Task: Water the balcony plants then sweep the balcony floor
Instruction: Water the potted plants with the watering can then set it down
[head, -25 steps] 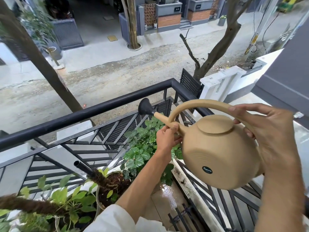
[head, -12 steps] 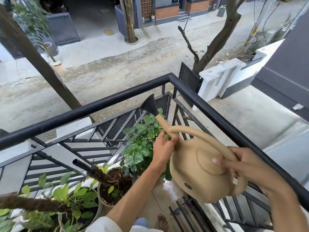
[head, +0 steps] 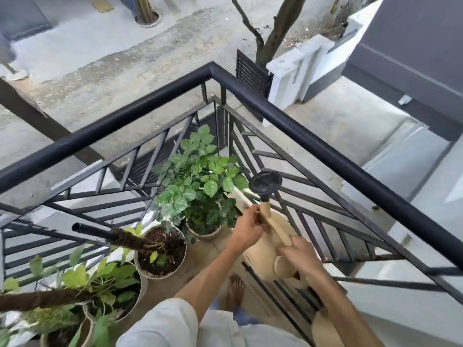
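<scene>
A matt beige plastic watering can [head: 269, 249] with a black plastic rose [head: 266, 182] is held; beyond the fingers [head: 253, 216], smooth dark painted metal railing [head: 288, 113] is seen.

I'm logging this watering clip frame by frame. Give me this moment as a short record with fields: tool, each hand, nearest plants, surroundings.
tool: beige watering can with black rose head, rose pointing up
left hand: left hand grips the spout
right hand: right hand grips the handle
nearest plant: leafy green potted plant in the railing corner, left of the can
other plants: pot with dark soil; a leafy pot further left
surroundings: black balcony railing; street below
water flow: none visible
</scene>
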